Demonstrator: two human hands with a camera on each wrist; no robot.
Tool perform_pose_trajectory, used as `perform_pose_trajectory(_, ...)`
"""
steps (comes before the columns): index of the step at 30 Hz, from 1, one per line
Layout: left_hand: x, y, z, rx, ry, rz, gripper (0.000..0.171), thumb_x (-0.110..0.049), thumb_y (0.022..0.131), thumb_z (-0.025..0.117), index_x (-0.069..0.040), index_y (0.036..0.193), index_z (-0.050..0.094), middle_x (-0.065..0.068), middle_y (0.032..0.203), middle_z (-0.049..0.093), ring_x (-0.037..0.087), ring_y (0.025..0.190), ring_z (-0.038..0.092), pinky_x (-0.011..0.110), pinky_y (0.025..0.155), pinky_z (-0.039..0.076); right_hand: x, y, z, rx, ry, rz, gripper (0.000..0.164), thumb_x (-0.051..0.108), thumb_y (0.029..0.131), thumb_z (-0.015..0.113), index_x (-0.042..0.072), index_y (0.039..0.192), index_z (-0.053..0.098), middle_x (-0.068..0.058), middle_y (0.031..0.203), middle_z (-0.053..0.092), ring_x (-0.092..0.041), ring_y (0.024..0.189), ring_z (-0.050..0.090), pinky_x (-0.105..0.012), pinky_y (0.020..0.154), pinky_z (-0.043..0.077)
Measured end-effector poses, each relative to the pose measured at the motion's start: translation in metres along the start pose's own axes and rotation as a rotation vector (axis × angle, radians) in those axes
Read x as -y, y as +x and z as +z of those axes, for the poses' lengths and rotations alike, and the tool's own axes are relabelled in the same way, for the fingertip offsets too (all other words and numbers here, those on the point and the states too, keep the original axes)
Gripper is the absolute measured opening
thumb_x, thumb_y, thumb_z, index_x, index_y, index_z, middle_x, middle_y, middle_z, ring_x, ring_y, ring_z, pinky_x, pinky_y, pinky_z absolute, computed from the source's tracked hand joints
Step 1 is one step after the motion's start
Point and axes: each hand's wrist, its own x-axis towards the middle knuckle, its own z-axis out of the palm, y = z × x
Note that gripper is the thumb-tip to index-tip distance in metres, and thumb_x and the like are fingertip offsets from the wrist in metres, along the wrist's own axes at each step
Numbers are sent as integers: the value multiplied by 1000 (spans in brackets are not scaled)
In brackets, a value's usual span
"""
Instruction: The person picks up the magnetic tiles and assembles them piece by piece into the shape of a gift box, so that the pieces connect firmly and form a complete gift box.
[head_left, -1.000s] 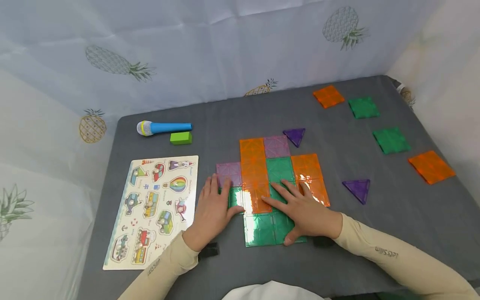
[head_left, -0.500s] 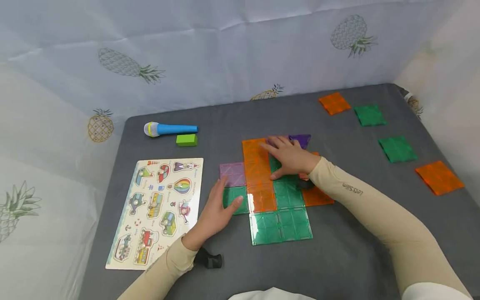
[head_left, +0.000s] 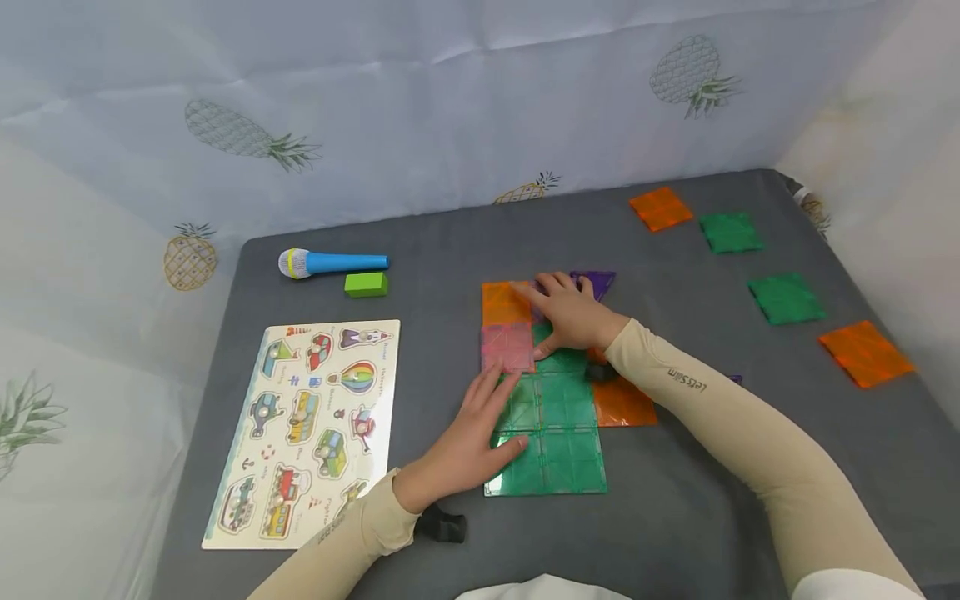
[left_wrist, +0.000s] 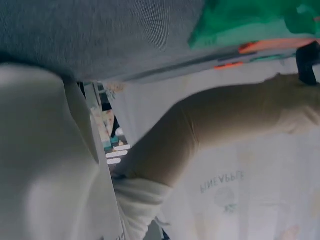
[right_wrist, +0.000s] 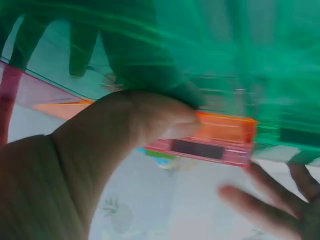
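Observation:
Translucent square tiles lie joined in a patch on the dark table. My left hand [head_left: 468,437] reaches its fingers to a pink-purple tile [head_left: 507,350], which lies over an orange one, and across a green tile [head_left: 517,408] just below it. Spread over the top of the patch, my right hand [head_left: 573,317] partly hides another purple tile. In the right wrist view its thumb [right_wrist: 160,117] touches an orange tile [right_wrist: 227,128] edge. The top orange tile [head_left: 506,302], lower green tiles [head_left: 570,458] and right orange tile [head_left: 624,402] show.
A purple triangle [head_left: 597,282] lies behind the right hand. A picture puzzle board [head_left: 300,433], toy microphone [head_left: 341,262] and green block [head_left: 366,284] stand at left. Loose orange tiles [head_left: 866,354] and green tiles [head_left: 786,297] lie at right. A curtain [head_left: 450,125] hangs behind.
The left purple and green tiles have moved right onto the orange column, with the left hand following. My right hand has gone from the lower green tiles up to the patch's top.

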Motion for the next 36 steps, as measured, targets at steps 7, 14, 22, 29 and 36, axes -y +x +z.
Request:
perform_pose_trajectory(7, 7, 0, 7, -12, 101, -48, 77, -29, 89, 61, -13, 150, 18, 14, 157, 6, 36, 143, 6, 57, 103, 33, 10, -12, 1, -169, -106, -51, 110, 56, 59, 79, 31, 149, 20, -19, 146, 27, -42, 133, 22, -69, 101, 19)
perform_pose_trajectory(14, 2, 12, 12, 11, 199, -107, 84, -37, 86, 64, -10, 150, 16, 18, 156, 4, 38, 142, 6, 54, 103, 35, 11, -16, 1, -218, -131, -59, 110, 56, 58, 78, 30, 149, 22, -20, 145, 27, -43, 132, 23, -70, 98, 21)
perform_pose_trajectory(22, -11, 35, 25, -122, 374, -155, 104, -53, 78, 67, -12, 151, 6, 26, 150, 12, 44, 124, 31, 47, 91, 47, 23, -12, 2, -194, -68, 15, 105, 49, 66, 79, 29, 149, 19, -23, 146, 24, -45, 134, 18, -76, 97, 13)
perform_pose_trajectory(29, -8, 41, 28, -174, 481, -151, 100, -48, 77, 70, -8, 150, 14, 24, 145, 23, 36, 104, 40, 37, 74, 51, 26, -10, 6, -182, -91, 58, 105, 47, 65, 81, 28, 149, 21, -24, 146, 22, -47, 134, 17, -77, 97, 11)
perform_pose_trajectory(36, -15, 52, 30, -152, 651, -170, 114, -62, 67, 71, -9, 150, 14, 26, 143, 28, 42, 98, 45, 42, 80, 50, 25, -7, 8, -171, -97, 45, 108, 49, 65, 80, 30, 150, 16, -25, 148, 18, -48, 136, 14, -77, 97, 10)
